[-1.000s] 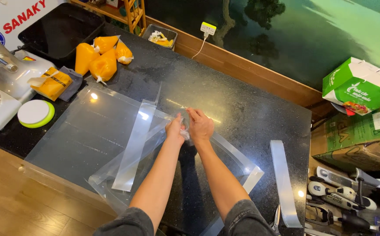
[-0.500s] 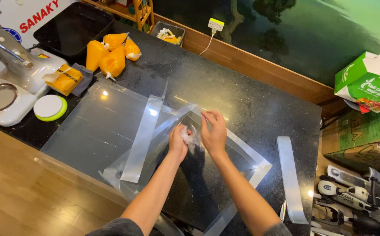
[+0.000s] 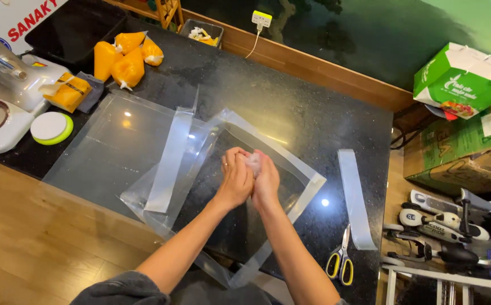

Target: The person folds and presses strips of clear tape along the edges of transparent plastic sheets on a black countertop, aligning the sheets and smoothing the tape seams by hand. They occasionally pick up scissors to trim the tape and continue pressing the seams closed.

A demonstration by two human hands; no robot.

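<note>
I saw left hand (image 3: 235,182) and right hand (image 3: 266,182) pressed together mid-scene over black speckled tabletop (image 3: 313,113), both closed on small crumpled wad of clear plastic film (image 3: 253,162). Wad sat between fingertips, far side of both palms, neither hand nearer.

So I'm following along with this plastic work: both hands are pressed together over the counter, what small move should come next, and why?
Probably set the small crumpled wad of clear film aside. Left hand and right hand squeeze it between them above the clear plastic sheet on the black counter, and both are occupied until it goes.
</note>
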